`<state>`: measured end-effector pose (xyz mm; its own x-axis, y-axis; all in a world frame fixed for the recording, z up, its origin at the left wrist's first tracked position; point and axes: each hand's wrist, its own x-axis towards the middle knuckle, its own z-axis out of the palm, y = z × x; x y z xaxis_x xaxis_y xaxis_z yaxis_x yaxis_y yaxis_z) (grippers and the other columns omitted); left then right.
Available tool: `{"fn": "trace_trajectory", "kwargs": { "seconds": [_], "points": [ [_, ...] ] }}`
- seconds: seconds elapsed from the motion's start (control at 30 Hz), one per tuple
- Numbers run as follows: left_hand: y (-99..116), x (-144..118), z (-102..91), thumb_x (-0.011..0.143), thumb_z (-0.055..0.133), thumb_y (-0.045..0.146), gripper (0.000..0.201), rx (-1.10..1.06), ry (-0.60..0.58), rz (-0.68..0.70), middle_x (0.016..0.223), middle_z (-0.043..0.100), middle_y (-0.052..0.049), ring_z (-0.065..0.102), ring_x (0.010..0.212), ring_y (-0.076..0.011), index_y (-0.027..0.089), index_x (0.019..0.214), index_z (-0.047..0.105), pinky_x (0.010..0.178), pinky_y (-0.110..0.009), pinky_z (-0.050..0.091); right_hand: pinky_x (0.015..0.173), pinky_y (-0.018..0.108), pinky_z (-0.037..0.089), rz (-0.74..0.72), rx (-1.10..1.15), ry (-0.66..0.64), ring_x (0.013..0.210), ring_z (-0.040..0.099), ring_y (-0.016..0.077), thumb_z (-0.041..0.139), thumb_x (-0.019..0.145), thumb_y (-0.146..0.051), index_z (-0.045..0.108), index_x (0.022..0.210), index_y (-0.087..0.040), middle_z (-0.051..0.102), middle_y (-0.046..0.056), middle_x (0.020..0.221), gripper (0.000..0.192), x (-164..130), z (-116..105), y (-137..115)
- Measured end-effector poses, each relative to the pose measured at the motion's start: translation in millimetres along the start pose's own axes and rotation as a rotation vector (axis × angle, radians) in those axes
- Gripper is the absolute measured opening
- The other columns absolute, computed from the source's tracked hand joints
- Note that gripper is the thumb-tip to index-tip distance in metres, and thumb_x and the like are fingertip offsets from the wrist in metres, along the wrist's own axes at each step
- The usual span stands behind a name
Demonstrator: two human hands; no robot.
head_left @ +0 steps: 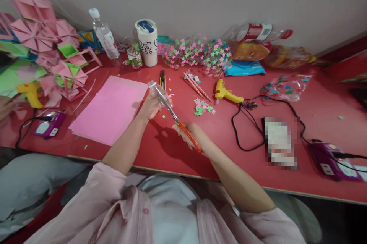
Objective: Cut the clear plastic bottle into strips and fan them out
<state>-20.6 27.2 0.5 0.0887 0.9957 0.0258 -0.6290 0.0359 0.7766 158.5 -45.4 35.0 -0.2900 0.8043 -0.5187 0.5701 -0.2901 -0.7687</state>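
My left hand (154, 105) is closed around a small clear plastic bottle piece (157, 90), its capped end pointing up and to the left. In my right hand (192, 133) are scissors with orange handles (189, 137). Their metal blades (169, 107) reach up to the clear plastic and overlap it; whether they cut into it I cannot tell. Pink paper sheets (111, 108) lie left of my left hand. Just beyond it rests a yellow and black utility knife (163, 79). Green and pink paper stars (203, 107) are piled to the right.
Along the wall stand a water bottle (106, 37), a white tumbler (147, 43) and star-filled clear plastic (197, 55). A yellow glue gun (226, 93) trails a black cord towards a purple power box (334, 162). Pink paper models (43, 30) and another person's hand (5, 107) are at left.
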Motion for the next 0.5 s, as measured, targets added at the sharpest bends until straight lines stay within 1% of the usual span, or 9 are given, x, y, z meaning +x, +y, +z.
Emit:
{"fn": "trace_trajectory", "kwargs": {
  "seconds": [0.23,0.37,0.5],
  "points": [
    [-3.8,-1.2,-0.6,0.061,0.084,0.024,0.040,0.025,-0.074,0.007,0.074,0.064,0.004,0.065,0.070,-0.0145,0.024,0.087,0.053,0.074,-0.032,0.053,0.032,0.018,0.033,-0.045,0.058,-0.041,0.027,0.039,0.0054,0.048,0.081,-0.068,0.046,0.065,-0.020,0.038,-0.009,0.041,0.051,-0.9,-2.8,-2.7],
    [-5.5,-0.9,-0.4,0.061,0.083,0.027,0.041,0.028,-0.085,0.020,0.073,0.064,0.004,0.064,0.067,-0.0134,0.024,0.088,0.052,0.075,-0.034,0.055,0.031,0.017,0.033,-0.055,0.078,-0.039,0.027,0.039,0.0051,0.047,0.085,-0.063,0.047,0.066,-0.019,0.038,-0.010,0.041,0.048,-3.4,-2.3,-4.8],
    [-6.6,0.1,-2.1,0.063,0.082,0.024,0.040,0.050,-0.087,0.026,0.074,0.063,0.004,0.065,0.070,-0.0140,0.023,0.088,0.051,0.075,-0.034,0.055,0.030,0.018,0.032,-0.022,0.076,-0.021,0.025,0.037,0.0054,0.047,0.088,-0.057,0.045,0.064,-0.020,0.036,-0.010,0.039,0.044,-6.3,-0.8,-8.7]
  ]
}}
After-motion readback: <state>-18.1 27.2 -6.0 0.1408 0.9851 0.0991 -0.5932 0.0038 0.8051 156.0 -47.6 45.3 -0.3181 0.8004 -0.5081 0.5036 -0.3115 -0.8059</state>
